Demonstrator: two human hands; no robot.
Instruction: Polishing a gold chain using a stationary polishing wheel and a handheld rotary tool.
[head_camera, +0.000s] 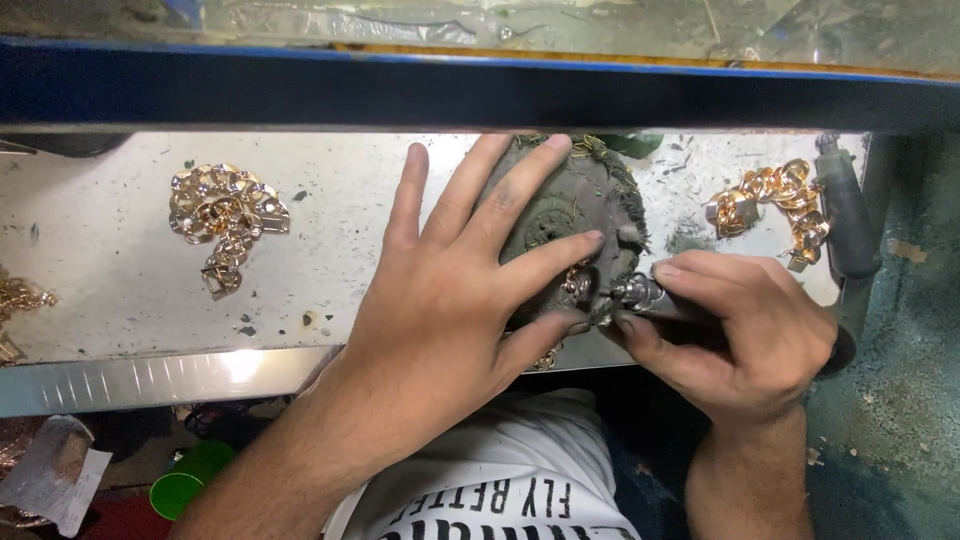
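Observation:
My left hand (455, 285) lies spread over a dark, frayed cloth pad (575, 195) on the metal bench (110, 270). Its forefinger and thumb pin a small gold chain piece (575, 282) against the pad. My right hand (735, 325) grips a slim metal rotary handpiece (640, 295), its tip right at the pinned gold piece. More of that chain hangs below my left thumb (545, 358).
A coiled gold chain (222, 220) lies at the bench's left, another gold chain (775, 200) at the right beside a dark cylindrical tool (845, 215). A blue-edged shelf (480, 90) overhangs the back. A green cup (185, 482) and crumpled paper (55, 475) sit below.

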